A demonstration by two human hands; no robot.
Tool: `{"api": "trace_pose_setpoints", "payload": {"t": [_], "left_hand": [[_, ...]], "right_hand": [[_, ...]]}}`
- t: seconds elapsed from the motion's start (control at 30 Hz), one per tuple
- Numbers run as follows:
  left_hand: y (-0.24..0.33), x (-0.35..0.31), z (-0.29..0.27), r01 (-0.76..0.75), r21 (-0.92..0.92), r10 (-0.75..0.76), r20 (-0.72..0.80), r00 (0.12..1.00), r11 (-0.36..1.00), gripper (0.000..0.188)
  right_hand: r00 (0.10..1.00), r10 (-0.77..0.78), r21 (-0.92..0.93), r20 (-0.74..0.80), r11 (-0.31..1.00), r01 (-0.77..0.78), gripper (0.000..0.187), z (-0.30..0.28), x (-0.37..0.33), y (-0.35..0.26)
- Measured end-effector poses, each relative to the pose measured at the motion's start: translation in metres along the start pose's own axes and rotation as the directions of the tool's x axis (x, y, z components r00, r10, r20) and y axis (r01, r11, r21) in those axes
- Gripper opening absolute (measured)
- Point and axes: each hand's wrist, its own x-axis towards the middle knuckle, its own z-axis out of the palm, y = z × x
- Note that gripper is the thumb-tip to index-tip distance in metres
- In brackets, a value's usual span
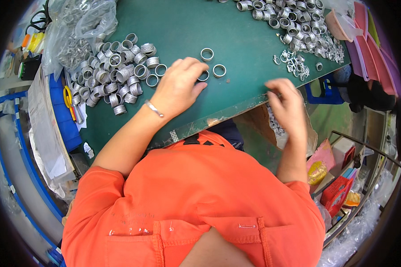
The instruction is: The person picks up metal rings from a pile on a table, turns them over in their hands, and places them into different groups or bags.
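A worker in an orange shirt (187,187) faces a green desk (173,26), the left hand (179,86) palm down near the desk's middle, a silver bracelet (154,109) circling its wrist. The bent fingers reach over a metal ring (204,80) on the desk surface, partly covering it; whether they grip it cannot be told. Two more loose rings lie near the desk's middle, the upper ring (206,60) toward the desk's far side and the lower ring (219,76) a little toward its right. The right hand (287,104) hangs at the desk's front edge, on the right, its fingers loosely curled, thumb apart, nothing visible in its grasp. A heap of textured silver rings (111,73) covers the desk's left part, with a clear plastic bag (82,20) at the desk's far left. A second ring pile (298,20) and a scatter of small metal pieces (296,66) occupy the desk's far right. A blue tray (62,116) sits along the desk's left side; a blue stool (318,97) stands below its right edge.
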Motion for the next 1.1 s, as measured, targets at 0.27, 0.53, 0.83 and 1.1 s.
{"api": "trace_pose_setpoints", "payload": {"t": [0.27, 0.53, 0.83, 1.1], "left_hand": [[0.009, -0.010, -0.010, 0.161, -0.069, -0.163, -0.031, 0.986, 0.985, 0.048], [0.022, -0.010, -0.017, 0.062, -0.313, -0.100, -0.107, 0.989, 0.948, 0.046], [0.012, -0.005, -0.039, -0.080, -0.176, 0.042, -0.208, 0.977, 0.981, 0.027], [-0.057, -0.028, -0.102, 0.292, 0.414, -0.213, -0.227, 0.951, 0.862, 0.017]], "right_hand": [[0.980, -0.199, 0.369, 0.026, 0.913, 0.175, 0.045, 0.080, 0.052, -0.031], [0.967, -0.109, 0.923, 0.229, 0.339, -0.181, 0.049, 0.070, 0.038, -0.037], [0.978, -0.074, 0.532, 0.193, 0.846, -0.042, 0.014, 0.073, 0.042, -0.045], [0.918, -0.395, 0.014, -0.038, 0.918, 0.396, 0.010, 0.091, 0.087, -0.038]]}}
